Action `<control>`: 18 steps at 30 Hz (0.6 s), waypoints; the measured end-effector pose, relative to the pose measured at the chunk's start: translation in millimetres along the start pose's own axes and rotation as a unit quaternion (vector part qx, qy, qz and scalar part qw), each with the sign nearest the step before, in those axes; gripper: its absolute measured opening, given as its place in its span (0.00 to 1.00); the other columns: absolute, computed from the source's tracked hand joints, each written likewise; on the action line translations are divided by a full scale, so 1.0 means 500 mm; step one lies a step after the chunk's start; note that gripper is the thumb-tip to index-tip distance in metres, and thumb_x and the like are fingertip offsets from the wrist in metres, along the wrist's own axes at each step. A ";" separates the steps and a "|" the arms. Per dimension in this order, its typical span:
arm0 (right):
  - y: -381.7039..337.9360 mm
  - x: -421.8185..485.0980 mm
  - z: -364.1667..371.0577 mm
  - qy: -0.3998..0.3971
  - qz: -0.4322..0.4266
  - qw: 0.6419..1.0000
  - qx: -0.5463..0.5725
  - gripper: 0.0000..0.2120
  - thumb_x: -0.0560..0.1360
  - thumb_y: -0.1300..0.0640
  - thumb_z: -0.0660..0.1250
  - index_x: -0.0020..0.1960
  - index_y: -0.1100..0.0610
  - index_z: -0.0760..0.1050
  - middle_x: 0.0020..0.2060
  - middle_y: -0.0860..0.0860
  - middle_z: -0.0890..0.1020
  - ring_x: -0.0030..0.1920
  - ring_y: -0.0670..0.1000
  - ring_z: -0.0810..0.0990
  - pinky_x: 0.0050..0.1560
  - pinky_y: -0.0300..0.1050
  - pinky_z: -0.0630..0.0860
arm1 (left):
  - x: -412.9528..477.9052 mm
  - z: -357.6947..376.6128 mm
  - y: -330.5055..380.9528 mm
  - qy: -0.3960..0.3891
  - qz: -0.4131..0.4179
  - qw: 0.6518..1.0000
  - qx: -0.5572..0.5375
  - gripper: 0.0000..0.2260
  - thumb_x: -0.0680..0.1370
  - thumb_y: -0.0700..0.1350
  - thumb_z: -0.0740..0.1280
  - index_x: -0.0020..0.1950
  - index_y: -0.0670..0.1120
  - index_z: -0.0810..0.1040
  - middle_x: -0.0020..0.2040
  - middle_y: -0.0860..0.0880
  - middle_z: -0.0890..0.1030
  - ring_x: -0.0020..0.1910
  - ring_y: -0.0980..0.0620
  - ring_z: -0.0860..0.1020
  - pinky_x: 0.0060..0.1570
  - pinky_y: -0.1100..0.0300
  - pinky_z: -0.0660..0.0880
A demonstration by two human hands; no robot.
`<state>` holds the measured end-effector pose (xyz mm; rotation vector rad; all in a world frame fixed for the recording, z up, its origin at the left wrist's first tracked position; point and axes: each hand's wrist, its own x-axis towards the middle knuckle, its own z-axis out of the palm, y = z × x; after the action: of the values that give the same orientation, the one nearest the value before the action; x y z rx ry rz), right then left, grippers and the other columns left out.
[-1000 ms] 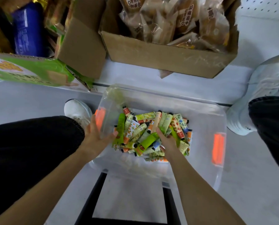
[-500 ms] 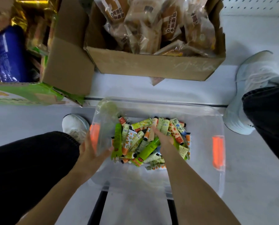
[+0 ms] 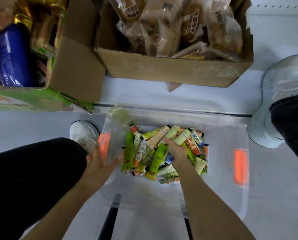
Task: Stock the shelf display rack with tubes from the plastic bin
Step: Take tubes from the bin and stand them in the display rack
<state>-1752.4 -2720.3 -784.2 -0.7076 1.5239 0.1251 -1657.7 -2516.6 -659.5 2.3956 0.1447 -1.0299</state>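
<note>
A clear plastic bin [image 3: 224, 135] with orange latches sits on the pale floor in front of me. A heap of several small tubes [image 3: 139, 153], green, cream and orange-patterned, lies in its left half. My left hand [image 3: 99, 163] holds the bin's left wall beside the orange latch [image 3: 104, 144], thumb toward the inside. My right hand [image 3: 176, 151] is down in the heap, fingers curled around pale tubes next to a bright green tube [image 3: 159, 158]. No display rack is in view.
A cardboard box [image 3: 170, 71] of wrapped bread stands just beyond the bin. A green carton [image 3: 23, 99] with foil packs is at the left. My white shoes [image 3: 84, 134] [image 3: 274, 104] flank the bin. Black bars [image 3: 110, 215] run under its near side.
My right hand has pushed farther into the heap, away from me, and its fingers have closed over tubes. My left hand has stayed at the bin's left wall. The view tilted down.
</note>
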 end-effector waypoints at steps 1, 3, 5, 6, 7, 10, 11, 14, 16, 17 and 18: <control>0.009 0.001 -0.002 -0.013 -0.003 1.000 0.021 0.54 0.49 0.44 0.82 0.68 0.61 0.66 0.47 0.54 0.75 0.31 0.52 0.73 0.30 0.43 0.72 | 0.001 -0.002 0.004 0.009 -0.009 1.000 0.002 0.39 0.70 0.59 0.72 0.74 0.51 0.56 0.68 0.40 0.61 0.67 0.42 0.64 0.64 0.50 0.63; 0.014 -0.019 -0.008 -0.026 -0.002 0.999 0.042 0.49 0.48 0.46 0.81 0.64 0.63 0.70 0.39 0.54 0.72 0.25 0.51 0.66 0.26 0.41 0.66 | -0.005 -0.006 0.015 0.027 -0.018 0.999 0.001 0.37 0.72 0.61 0.69 0.76 0.53 0.56 0.70 0.40 0.59 0.68 0.41 0.63 0.66 0.48 0.62; 0.011 -0.047 -0.025 -0.045 -0.005 0.998 0.049 0.39 0.54 0.47 0.81 0.59 0.64 0.74 0.40 0.55 0.77 0.26 0.51 0.70 0.26 0.42 0.69 | -0.018 -0.010 0.022 0.066 0.015 0.996 0.058 0.37 0.70 0.66 0.64 0.75 0.54 0.59 0.72 0.41 0.60 0.70 0.39 0.62 0.67 0.46 0.60; 0.007 -0.063 -0.035 -0.060 -0.006 0.997 0.048 0.31 0.59 0.50 0.80 0.55 0.65 0.76 0.41 0.56 0.79 0.26 0.52 0.72 0.27 0.43 0.71 | -0.027 -0.011 0.028 0.092 0.040 0.990 0.099 0.37 0.70 0.67 0.65 0.74 0.52 0.61 0.72 0.41 0.62 0.70 0.39 0.62 0.68 0.45 0.60; 0.003 -0.074 -0.047 -0.081 -0.006 0.996 0.044 0.24 0.63 0.53 0.79 0.52 0.65 0.78 0.41 0.56 0.81 0.27 0.54 0.73 0.32 0.45 0.74 | -0.036 -0.012 0.035 0.112 0.060 0.985 0.120 0.36 0.71 0.66 0.66 0.74 0.51 0.62 0.72 0.41 0.63 0.70 0.39 0.61 0.68 0.46 0.59; -0.010 -0.121 -0.082 -0.131 -0.021 0.991 0.014 0.20 0.63 0.54 0.78 0.50 0.63 0.81 0.41 0.55 0.82 0.38 0.54 0.80 0.44 0.48 0.75 | -0.062 -0.013 0.066 0.087 0.099 0.988 0.075 0.31 0.75 0.59 0.66 0.74 0.50 0.61 0.72 0.44 0.62 0.71 0.43 0.59 0.68 0.49 0.58; -0.017 -0.139 -0.089 -0.150 -0.027 0.988 0.003 0.27 0.59 0.51 0.80 0.54 0.62 0.80 0.45 0.54 0.82 0.43 0.52 0.80 0.46 0.47 0.74 | -0.071 -0.012 0.076 0.074 0.116 0.989 0.050 0.30 0.76 0.57 0.65 0.74 0.49 0.61 0.72 0.44 0.62 0.72 0.44 0.58 0.68 0.50 0.58; -0.043 -0.197 -0.095 -0.163 -0.040 0.986 0.013 0.33 0.66 0.54 0.77 0.66 0.61 0.69 0.53 0.50 0.79 0.49 0.46 0.77 0.44 0.38 0.75 | -0.100 -0.014 0.110 0.039 0.170 0.985 -0.007 0.26 0.78 0.55 0.63 0.73 0.46 0.64 0.70 0.46 0.65 0.70 0.50 0.61 0.66 0.57 0.59; -0.070 -0.248 -0.089 -0.179 -0.055 0.981 0.046 0.26 0.70 0.58 0.73 0.64 0.61 0.68 0.49 0.48 0.79 0.48 0.45 0.77 0.48 0.36 0.73 | -0.121 -0.017 0.138 -0.009 0.177 0.982 -0.067 0.19 0.79 0.53 0.62 0.67 0.46 0.70 0.60 0.50 0.71 0.62 0.54 0.67 0.57 0.64 0.63; -0.083 -0.277 -0.082 -0.193 -0.073 0.977 0.048 0.24 0.69 0.59 0.74 0.62 0.61 0.71 0.48 0.49 0.80 0.49 0.46 0.78 0.50 0.39 0.74 | -0.135 -0.022 0.154 -0.049 0.165 0.980 -0.100 0.15 0.79 0.55 0.61 0.61 0.48 0.74 0.55 0.52 0.73 0.59 0.54 0.69 0.53 0.64 0.65; -0.095 -0.306 -0.075 -0.215 -0.096 0.971 0.047 0.24 0.67 0.58 0.74 0.61 0.60 0.73 0.47 0.50 0.82 0.50 0.48 0.79 0.50 0.41 0.75 | -0.149 -0.026 0.171 -0.099 0.154 0.973 -0.140 0.13 0.79 0.58 0.61 0.55 0.50 0.75 0.52 0.53 0.74 0.58 0.52 0.72 0.54 0.63 0.68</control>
<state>-1773.9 -2723.2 -621.1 -0.6967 1.0351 0.0543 -1676.6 -2575.3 -563.7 1.9737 -0.1402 -1.0169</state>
